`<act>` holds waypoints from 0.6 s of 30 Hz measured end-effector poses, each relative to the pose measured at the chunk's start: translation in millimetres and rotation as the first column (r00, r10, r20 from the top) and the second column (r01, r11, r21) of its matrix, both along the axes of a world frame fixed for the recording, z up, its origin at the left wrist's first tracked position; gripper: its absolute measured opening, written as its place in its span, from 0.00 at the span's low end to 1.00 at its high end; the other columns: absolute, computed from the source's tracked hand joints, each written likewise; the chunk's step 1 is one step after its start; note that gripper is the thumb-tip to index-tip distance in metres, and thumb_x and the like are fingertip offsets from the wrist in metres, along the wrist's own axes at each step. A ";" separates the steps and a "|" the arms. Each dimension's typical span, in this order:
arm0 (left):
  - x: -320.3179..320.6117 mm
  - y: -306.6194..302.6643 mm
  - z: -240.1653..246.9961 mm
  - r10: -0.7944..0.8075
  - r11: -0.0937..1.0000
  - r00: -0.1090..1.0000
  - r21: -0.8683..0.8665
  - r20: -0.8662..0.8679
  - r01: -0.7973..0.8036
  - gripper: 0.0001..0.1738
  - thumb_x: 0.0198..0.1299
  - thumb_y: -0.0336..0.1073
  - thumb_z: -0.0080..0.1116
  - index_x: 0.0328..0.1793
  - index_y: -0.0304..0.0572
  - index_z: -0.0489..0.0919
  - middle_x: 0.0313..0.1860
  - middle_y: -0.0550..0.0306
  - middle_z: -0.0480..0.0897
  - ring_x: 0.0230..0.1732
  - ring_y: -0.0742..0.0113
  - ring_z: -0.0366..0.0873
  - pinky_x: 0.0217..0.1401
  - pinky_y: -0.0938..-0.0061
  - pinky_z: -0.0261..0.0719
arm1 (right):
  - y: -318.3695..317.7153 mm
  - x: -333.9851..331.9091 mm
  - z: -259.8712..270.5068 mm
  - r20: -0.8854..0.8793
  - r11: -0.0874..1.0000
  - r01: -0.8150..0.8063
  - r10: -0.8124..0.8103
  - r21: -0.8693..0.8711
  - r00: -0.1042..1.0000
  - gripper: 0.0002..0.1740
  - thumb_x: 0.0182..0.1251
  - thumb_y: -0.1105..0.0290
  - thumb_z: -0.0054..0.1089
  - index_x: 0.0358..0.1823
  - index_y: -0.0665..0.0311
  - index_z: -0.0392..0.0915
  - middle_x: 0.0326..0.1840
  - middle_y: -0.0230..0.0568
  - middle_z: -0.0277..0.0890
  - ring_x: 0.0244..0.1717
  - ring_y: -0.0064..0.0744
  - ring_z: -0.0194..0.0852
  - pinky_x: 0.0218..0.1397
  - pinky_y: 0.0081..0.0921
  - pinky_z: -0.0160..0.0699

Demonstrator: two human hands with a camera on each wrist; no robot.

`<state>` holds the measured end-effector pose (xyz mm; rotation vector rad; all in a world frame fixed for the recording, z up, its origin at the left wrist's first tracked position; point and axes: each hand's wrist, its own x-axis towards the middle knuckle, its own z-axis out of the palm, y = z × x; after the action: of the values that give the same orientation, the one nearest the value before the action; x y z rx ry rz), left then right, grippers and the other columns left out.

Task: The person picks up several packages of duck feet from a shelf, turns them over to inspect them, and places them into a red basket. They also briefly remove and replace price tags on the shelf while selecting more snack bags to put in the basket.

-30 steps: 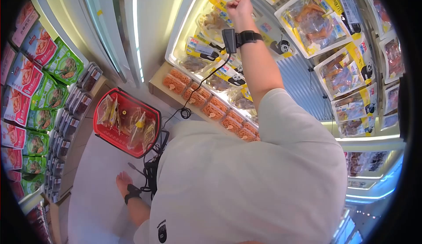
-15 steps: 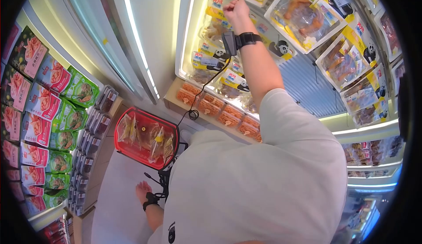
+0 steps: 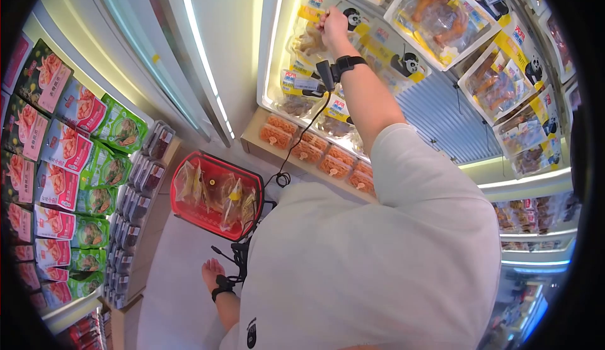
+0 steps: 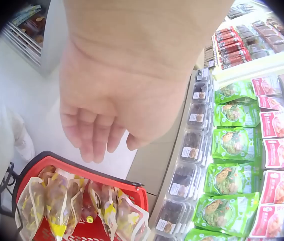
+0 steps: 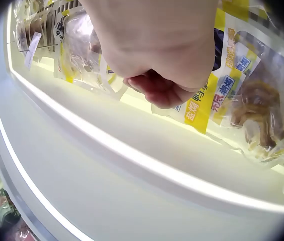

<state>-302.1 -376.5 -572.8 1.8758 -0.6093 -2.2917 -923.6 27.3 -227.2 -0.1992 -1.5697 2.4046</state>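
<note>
My right hand [image 3: 334, 27] reaches up to the lit shelf, fingers curled at the top strip of a clear and yellow food packet [image 3: 312, 8] with a panda print. In the right wrist view, that hand [image 5: 157, 60] pinches the packet's yellow strip [image 5: 198, 108]; the fingertips are partly hidden behind the palm. Low at my side, the left hand [image 3: 212, 273] hangs with loose fingers and holds nothing. From the left wrist, the same hand [image 4: 117, 105] appears above a red shopping basket [image 4: 141, 201] holding several clear packets [image 4: 61, 201].
Panda-print packets [image 3: 441, 25] hang on hooks at the upper right. Tubs of orange food [image 3: 309, 147] line the ledge below. Across the aisle are green pouches [image 3: 104, 167] and dark boxed packs [image 3: 135, 208]. A black cable [image 3: 296, 145] runs down from my right wrist.
My right hand has come down slightly, and the panda packet's strip now shows on both sides of it. The view has swung, shifting the basket and left hand rightward. The left hand still hangs loose.
</note>
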 end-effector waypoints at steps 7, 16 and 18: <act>6.8 -1.9 -24.1 0.055 0.998 0.998 0.044 -0.010 -0.054 0.26 0.62 0.47 0.39 0.63 0.41 0.61 0.55 0.56 0.70 0.50 0.67 0.71 0.44 0.76 0.73 | 5.9 -5.9 8.8 0.046 0.997 -0.061 0.059 0.040 0.997 0.10 0.63 0.68 0.39 0.24 0.61 0.59 0.15 0.32 0.56 0.15 0.24 0.52 0.20 0.24 0.63; 24.4 -25.9 -73.8 -0.228 0.959 0.973 -0.165 0.039 0.231 0.27 0.63 0.45 0.40 0.65 0.37 0.59 0.61 0.53 0.66 0.59 0.60 0.65 0.56 0.72 0.67 | 3.0 -11.0 -6.3 0.035 0.995 -0.051 0.048 0.087 0.998 0.12 0.64 0.66 0.39 0.23 0.60 0.60 0.15 0.31 0.57 0.14 0.24 0.53 0.19 0.25 0.65; 28.1 -17.7 -86.8 -0.469 0.813 0.875 -0.327 0.123 0.482 0.26 0.63 0.44 0.40 0.64 0.36 0.60 0.61 0.52 0.66 0.61 0.60 0.64 0.58 0.71 0.67 | 5.0 -13.2 -7.2 0.038 0.998 -0.056 0.055 0.027 0.998 0.13 0.66 0.63 0.39 0.24 0.59 0.61 0.14 0.30 0.56 0.14 0.23 0.52 0.19 0.25 0.64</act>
<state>-274.0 -394.3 -659.6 1.7352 -1.5364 -2.2004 -936.8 32.3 -234.4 -0.1988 -1.6453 2.4328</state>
